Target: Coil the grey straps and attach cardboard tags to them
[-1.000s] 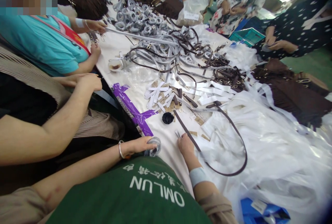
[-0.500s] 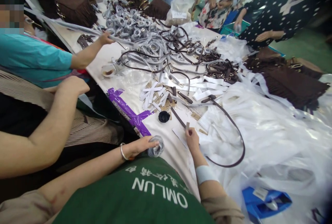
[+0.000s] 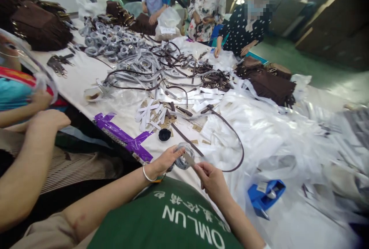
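Left hand [image 3: 165,160]: moved up off the table, now curled around the coil of grey strap [image 3: 183,157], lifting it. Right hand [image 3: 209,179]: shifted toward the coil, now pinching a small flat tab [image 3: 188,159] at its edge. Co-worker's hand [image 3: 40,99]: now raising a clear plastic sheet [image 3: 31,64]. View: tilted higher, green floor [image 3: 317,72] wider, blue tape dispenser [image 3: 266,194] further up.
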The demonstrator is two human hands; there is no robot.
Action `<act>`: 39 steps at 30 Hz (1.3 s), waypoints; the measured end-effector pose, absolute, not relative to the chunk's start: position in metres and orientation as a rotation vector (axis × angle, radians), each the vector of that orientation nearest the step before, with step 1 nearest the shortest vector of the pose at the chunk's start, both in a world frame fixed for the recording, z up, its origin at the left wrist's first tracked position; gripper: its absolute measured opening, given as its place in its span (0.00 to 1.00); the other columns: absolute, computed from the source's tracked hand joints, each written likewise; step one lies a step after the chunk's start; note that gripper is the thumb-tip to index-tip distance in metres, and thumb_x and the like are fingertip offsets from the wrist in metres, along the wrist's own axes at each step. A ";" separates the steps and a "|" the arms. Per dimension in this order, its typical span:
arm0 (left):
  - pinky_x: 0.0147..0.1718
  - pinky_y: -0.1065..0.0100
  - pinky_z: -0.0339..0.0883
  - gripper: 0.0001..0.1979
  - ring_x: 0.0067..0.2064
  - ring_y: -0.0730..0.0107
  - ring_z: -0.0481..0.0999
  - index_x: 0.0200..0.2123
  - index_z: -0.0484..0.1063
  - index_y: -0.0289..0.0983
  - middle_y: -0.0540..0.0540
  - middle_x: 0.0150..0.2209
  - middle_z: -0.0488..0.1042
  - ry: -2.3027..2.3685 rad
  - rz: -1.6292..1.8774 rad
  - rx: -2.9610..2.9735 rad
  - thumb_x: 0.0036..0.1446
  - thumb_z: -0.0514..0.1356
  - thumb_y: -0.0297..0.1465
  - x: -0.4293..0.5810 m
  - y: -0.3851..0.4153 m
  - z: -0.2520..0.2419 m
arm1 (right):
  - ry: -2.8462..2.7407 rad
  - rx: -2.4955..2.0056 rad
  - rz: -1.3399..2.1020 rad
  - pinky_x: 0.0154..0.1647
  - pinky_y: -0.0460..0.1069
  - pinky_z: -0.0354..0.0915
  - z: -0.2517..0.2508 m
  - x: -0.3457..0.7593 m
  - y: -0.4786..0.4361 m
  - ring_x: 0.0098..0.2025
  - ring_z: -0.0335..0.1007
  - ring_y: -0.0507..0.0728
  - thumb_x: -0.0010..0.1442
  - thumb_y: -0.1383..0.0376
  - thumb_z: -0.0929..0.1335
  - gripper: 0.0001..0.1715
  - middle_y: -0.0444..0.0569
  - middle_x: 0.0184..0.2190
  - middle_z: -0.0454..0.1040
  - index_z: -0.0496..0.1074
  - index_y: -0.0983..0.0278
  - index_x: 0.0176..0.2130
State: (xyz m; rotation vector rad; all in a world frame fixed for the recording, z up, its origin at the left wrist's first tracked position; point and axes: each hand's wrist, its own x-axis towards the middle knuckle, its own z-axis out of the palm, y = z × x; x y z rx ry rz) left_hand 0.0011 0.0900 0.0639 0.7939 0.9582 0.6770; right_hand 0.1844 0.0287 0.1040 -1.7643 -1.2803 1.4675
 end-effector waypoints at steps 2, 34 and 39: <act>0.40 0.67 0.65 0.26 0.38 0.65 0.72 0.41 0.69 0.33 0.44 0.37 0.74 0.989 0.682 0.901 0.53 0.60 0.50 0.013 0.091 0.069 | -1.266 -1.832 1.425 0.12 0.43 0.48 0.107 0.193 0.023 0.11 0.54 0.48 0.57 0.46 0.65 0.22 0.37 0.10 0.62 0.72 0.61 0.30; 0.36 0.67 0.61 0.20 0.36 0.64 0.70 0.42 0.63 0.37 0.47 0.34 0.71 1.115 0.398 1.732 0.59 0.54 0.48 0.044 0.082 0.073 | -1.518 -1.875 1.095 0.24 0.46 0.54 0.095 0.197 0.013 0.19 0.65 0.52 0.62 0.56 0.62 0.14 0.41 0.15 0.70 0.71 0.60 0.33; 0.40 0.66 0.63 0.20 0.40 0.63 0.70 0.41 0.64 0.36 0.45 0.37 0.71 1.073 0.463 1.624 0.59 0.53 0.48 0.052 0.082 0.069 | -1.310 -1.730 1.221 0.20 0.46 0.52 0.091 0.204 0.008 0.16 0.59 0.51 0.59 0.50 0.64 0.17 0.38 0.15 0.65 0.73 0.61 0.35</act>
